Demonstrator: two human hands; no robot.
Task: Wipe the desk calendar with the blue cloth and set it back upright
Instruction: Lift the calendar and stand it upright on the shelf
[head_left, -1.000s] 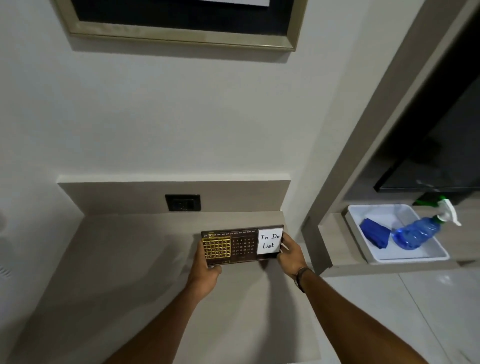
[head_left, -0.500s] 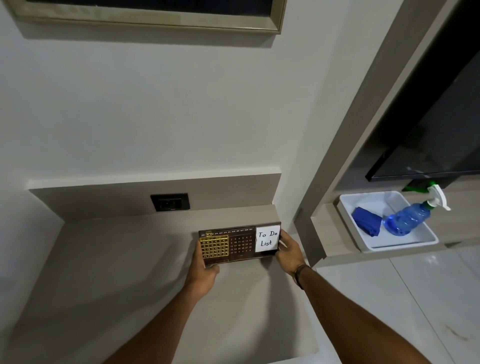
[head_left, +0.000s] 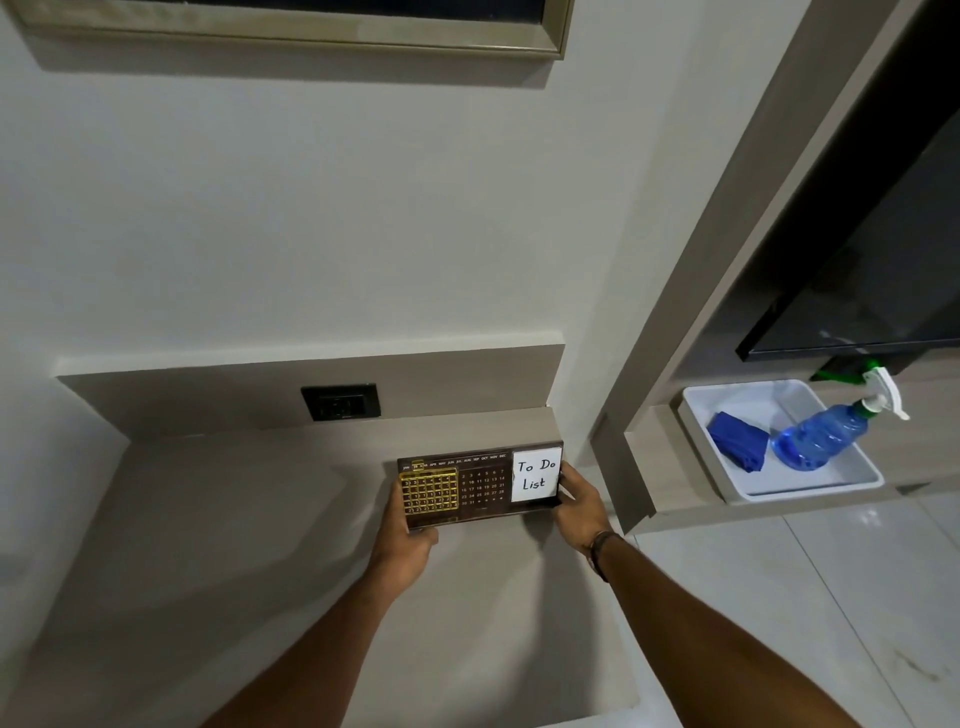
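Note:
The desk calendar (head_left: 480, 486) is a dark brown board with a gold grid on its left, white dates in the middle and a white "To Do List" note on its right. It stands upright near the right back corner of the beige desk (head_left: 208, 545). My left hand (head_left: 408, 530) grips its left end and my right hand (head_left: 579, 506) grips its right end. The folded blue cloth (head_left: 737, 440) lies in a white tray (head_left: 810, 486) on the shelf to the right, away from both hands.
A blue spray bottle (head_left: 826, 436) with a white trigger lies tilted in the tray beside the cloth. A black wall socket (head_left: 340, 401) sits in the desk's back panel. A dark screen (head_left: 883, 291) hangs above the shelf, and a framed picture (head_left: 311, 31) hangs above the desk.
The view has shifted a little, so the desk and tray sit slightly differently in frame. Both hands keep their hold on the calendar, which has stayed in about the same place on the desk.

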